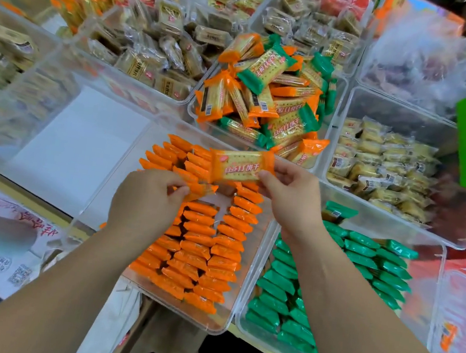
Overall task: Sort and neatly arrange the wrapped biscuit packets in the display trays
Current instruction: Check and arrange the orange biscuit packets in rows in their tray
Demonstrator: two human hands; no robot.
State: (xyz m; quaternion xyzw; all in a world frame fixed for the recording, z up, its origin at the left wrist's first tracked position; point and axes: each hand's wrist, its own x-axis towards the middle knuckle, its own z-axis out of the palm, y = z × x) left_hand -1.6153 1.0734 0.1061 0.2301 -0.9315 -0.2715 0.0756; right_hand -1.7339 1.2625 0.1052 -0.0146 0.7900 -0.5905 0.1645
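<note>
Clear-plastic orange tray (pixel 222 325): sitting at the near middle of the display; orange packets (pixel 196 246) are standing on edge in three rows along it
Green tray (pixel 427 298): sitting just beside the orange tray's right wall; green packets (pixel 365 258) are lining up on edge inside it
Mixed tray (pixel 335 116): sitting against the orange tray's far edge; a loose pile (pixel 268 99) of orange and green packets is heaping up in it
Left hand (pixel 145 202): hovering over the middle of the orange tray; thumb and forefinger are pinching the end of a tilted packet (pixel 203 189) at the top of the rows
Right hand (pixel 292 198): reaching over the orange tray's far right corner; thumb and curled fingers are gripping the held packet (pixel 241 167) by its right end
Held packet: lying flat and face up in the air above the tray's far end; its left end is hanging free
</note>
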